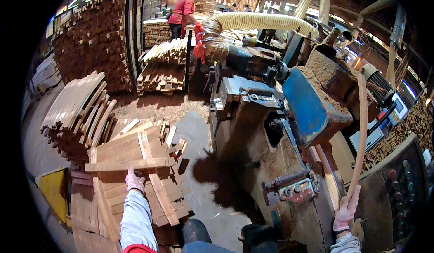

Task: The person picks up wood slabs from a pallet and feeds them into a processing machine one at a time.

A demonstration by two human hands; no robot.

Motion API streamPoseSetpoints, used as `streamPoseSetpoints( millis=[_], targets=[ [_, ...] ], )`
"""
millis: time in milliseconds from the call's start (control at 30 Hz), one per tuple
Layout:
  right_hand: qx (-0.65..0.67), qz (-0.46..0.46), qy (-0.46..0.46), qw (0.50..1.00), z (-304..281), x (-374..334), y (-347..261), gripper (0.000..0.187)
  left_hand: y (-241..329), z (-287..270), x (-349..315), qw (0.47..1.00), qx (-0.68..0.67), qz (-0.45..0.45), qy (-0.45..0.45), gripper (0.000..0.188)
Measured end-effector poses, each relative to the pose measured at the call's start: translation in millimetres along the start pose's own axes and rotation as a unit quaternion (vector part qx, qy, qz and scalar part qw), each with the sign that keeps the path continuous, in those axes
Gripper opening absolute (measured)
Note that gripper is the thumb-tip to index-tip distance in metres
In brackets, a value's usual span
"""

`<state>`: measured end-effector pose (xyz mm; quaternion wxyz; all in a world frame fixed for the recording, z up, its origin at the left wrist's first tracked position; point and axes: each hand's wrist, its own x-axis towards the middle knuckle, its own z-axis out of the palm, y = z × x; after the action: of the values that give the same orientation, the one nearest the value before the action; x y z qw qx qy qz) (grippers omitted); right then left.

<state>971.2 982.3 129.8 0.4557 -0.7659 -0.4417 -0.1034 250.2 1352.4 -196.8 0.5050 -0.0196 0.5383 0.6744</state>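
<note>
My left hand (135, 180), in a pale pink work glove, grips the near edge of a wooden slat (113, 165) lying crosswise over a stack of boards (126, 149). My right hand (346, 213), gloved the same way, holds the lower end of a long, slightly curved wooden strip (361, 126). This strip slopes up and away beside the blue-hooded woodworking machine (298, 104). Close to that hand, another wood strip (326, 174) lies along the machine's bed, its far end hidden under the hood. The undersides of both hands' grips are hidden.
A control panel with buttons (400, 199) flanks my right hand. Piled boards (74, 104) stand at left, above a yellow metal piece (52, 189). A ribbed hose (266, 21) crosses behind the machine. A person in red (183, 9) stands at the back.
</note>
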Motion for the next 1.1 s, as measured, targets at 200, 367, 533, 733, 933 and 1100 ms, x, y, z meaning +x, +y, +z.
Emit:
streamPoseSetpoints(
  millis=[200, 367, 533, 733, 933, 1100],
  targets=[
    [-0.294, -0.077, -0.139, 0.943, -106.0, -94.7, -19.4, 0.059, -18.2, 39.9, -5.5, 0.998, -0.059, 0.031, -0.02, 0.064],
    [-0.351, -0.045, -0.24, 0.904, -248.6, -223.8, -26.6, 0.051, -9.7, 16.4, -50.0, 0.998, 0.047, 0.032, -0.003, 0.046],
    [-0.352, -0.114, -0.217, 0.903, -262.1, -218.3, -24.8, 0.047, -37.1, -11.1, -158.1, 0.993, 0.039, 0.034, -0.107, 0.046],
    [-0.189, -0.236, -0.208, 0.93, -167.8, -83.4, -20.8, 0.049, -26.7, -9.1, -311.5, 0.972, 0.095, 0.019, -0.216, 0.045],
    [-0.155, -0.269, -0.155, 0.938, -57.6, -15.3, -1.7, 0.042, -43.3, 25.9, -416.5, 0.942, 0.147, 0.032, -0.3, 0.045],
    [-0.012, -0.287, -0.208, 0.935, -67.5, -67.4, -123.6, 0.06, -95.0, 89.7, -555.9, 0.87, 0.271, 0.08, -0.405, 0.042]
  ],
)
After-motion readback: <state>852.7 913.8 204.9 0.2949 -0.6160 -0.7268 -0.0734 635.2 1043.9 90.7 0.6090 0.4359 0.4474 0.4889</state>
